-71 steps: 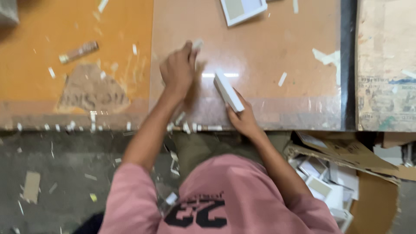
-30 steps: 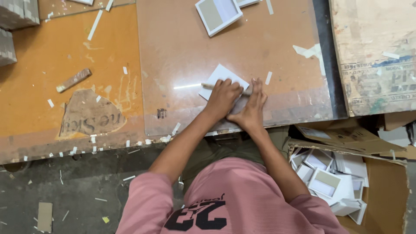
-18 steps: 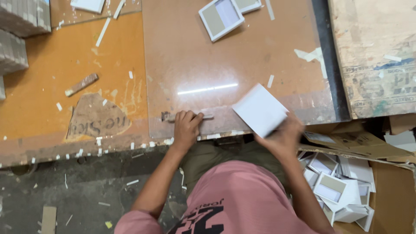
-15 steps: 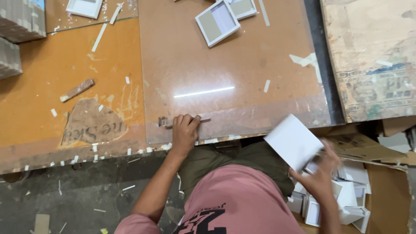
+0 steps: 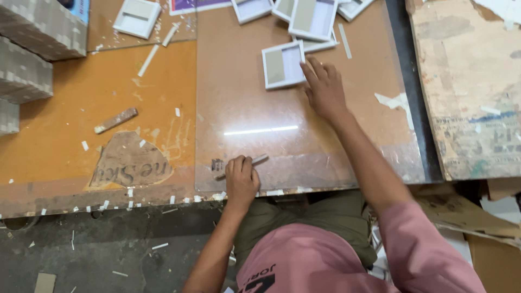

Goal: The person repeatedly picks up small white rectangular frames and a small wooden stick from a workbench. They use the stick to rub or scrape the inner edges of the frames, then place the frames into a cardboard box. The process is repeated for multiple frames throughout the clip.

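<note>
Your left hand rests at the near edge of the table, closed around a thin pale stick that lies flat on the clear glossy sheet. One end of the stick projects to the right of your knuckles. Small white scraps are scattered along the table edge to the left of this hand.

Beyond it, your right arm extends across the sheet. Your right hand lies palm down with the fingers spread narrow, holding nothing. Its fingertips touch the right edge of a white square tray, which sits flat on the sheet and shows a grey panel and a pale lilac panel inside.

To the left, on the orange surface, a short brown strip lies at a slant near a torn brown paper patch.

Farther away, more white trays are grouped at the far edge of the table, partly overlapping. One separate tray lies at the far left, beside stacked grey blocks.
</note>
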